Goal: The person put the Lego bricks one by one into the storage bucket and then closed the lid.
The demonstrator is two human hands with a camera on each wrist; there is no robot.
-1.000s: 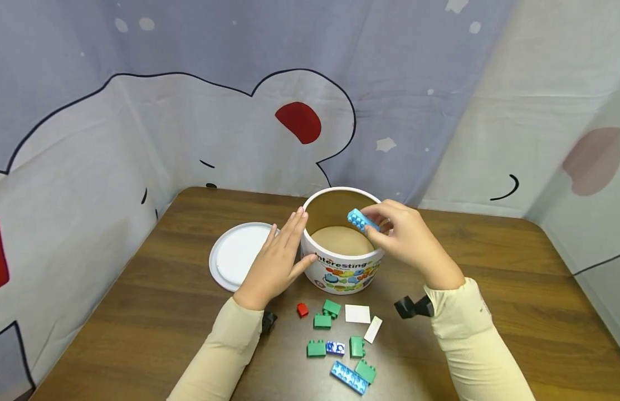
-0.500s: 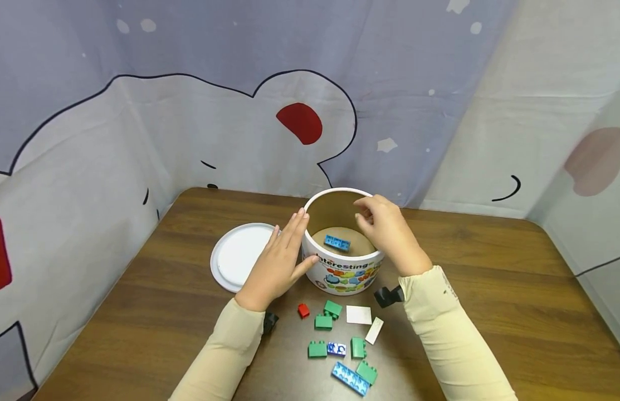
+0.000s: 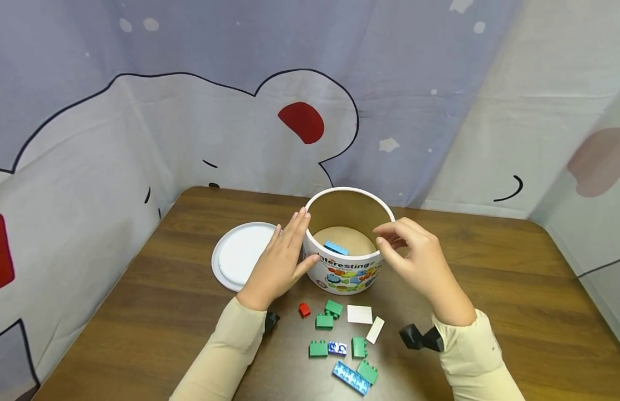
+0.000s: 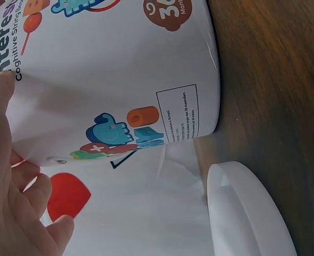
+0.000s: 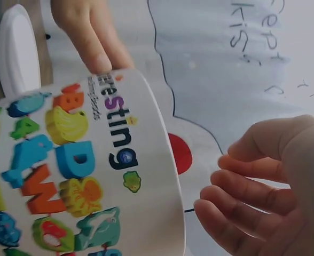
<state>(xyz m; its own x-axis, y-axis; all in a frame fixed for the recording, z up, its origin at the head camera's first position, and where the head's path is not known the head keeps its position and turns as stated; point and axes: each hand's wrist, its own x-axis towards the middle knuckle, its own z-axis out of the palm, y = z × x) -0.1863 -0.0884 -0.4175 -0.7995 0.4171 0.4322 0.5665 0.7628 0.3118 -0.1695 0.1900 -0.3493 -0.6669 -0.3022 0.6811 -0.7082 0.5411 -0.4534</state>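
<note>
A white round bucket (image 3: 346, 277) with colourful printed pictures stands uncovered on the table. One blue building brick (image 3: 336, 248) lies inside on its floor, partly hidden by the front rim. My left hand (image 3: 277, 267) rests against the bucket's left side, fingers straight and thumb spread. In the left wrist view, its thumb touches the printed wall (image 4: 55, 80). Just outside the right rim is my right hand (image 3: 417, 259), fingers loosely bent and holding nothing. The right wrist view shows that hand (image 5: 264, 186) beyond the rim with its fingertips free.
Left of the bucket lies its white lid (image 3: 242, 253). In front are several green bricks (image 3: 318, 348), a red brick (image 3: 304, 309), a blue-and-white patterned brick (image 3: 337, 348), a long blue brick (image 3: 351, 378), a white card (image 3: 359, 314) and a narrow white piece (image 3: 375, 329).
The right hand held a blue brick over the bucket, let it drop inside, and has drawn back right past the rim. The left hand has stayed at the bucket's side.
</note>
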